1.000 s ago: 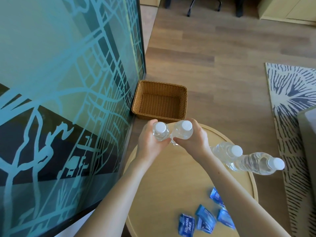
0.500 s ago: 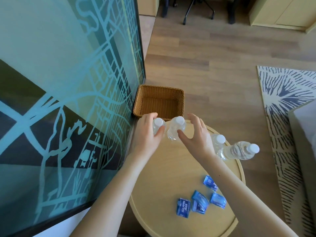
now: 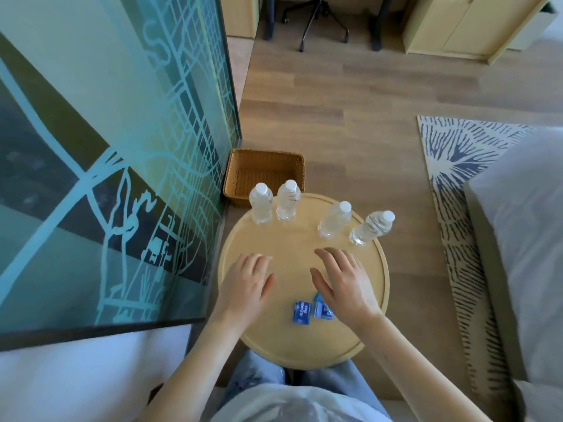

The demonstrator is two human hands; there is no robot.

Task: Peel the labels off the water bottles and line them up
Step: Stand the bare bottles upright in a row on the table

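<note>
Hands over a round wooden table (image 3: 292, 345), head view. The left hand (image 3: 243, 284) and the right hand (image 3: 344, 284) are both empty, palms down, with the fingers extended and loosely spread and the thumbs turned inward. Whether the palms touch the tabletop cannot be told.

Four clear, label-free water bottles stand upright along the far edge of the table, white caps on:
- The far-left bottle (image 3: 261, 205) and the second bottle (image 3: 287, 204) stand just beside each other, beyond the left fingertips and apart from them.
- The third bottle (image 3: 333, 222) and the far-right bottle (image 3: 370, 229) stand a little apart, beyond the right fingertips. The third is the nearest to them but is not touched.

A gap separates the two pairs.

One peeled blue label (image 3: 301, 312) lies between the hands near the wrists. The other label (image 3: 323, 310) lies just beside it, partly hidden under the thumb side of the right hand.

A wicker basket (image 3: 265, 152) sits on the floor beyond the table, beside a glass panel (image 3: 122, 147).
</note>
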